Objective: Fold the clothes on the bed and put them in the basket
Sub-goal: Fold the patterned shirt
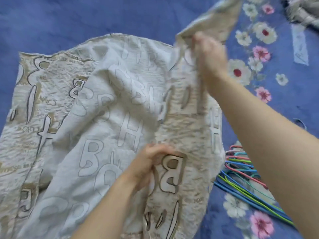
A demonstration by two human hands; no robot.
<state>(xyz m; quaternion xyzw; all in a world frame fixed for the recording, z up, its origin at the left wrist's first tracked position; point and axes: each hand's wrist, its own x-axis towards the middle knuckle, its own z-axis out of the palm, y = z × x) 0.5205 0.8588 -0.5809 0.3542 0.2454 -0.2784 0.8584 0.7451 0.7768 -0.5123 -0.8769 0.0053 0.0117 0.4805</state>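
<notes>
Your left hand (150,164) gripped the printed garment (103,100) with its fingers curled into a bunch of cloth, right beside a bold, dark-outlined letter B. Your right hand (209,54) was blurred, but its fingers looked closed around a raised fold of the same garment, holding it up off the bed; a long strip of the fabric ran up and away beyond that hand.

The garment was cream and beige, covered in big outlined letters, mostly B and H, with bands of small script between them. It lay spread and rumpled on the blue floral bedsheet (51,18), reaching far out to the left of your left hand. Between your two hands sat a paler layer where the letters showed only faintly, with the sharper, tan-toned print on either side of it.

Just right of your left hand, under your right forearm, a bundle of coloured wire hangers (241,169) touched the garment's edge. Well beyond your right hand lay a grey crumpled cloth (303,12).
</notes>
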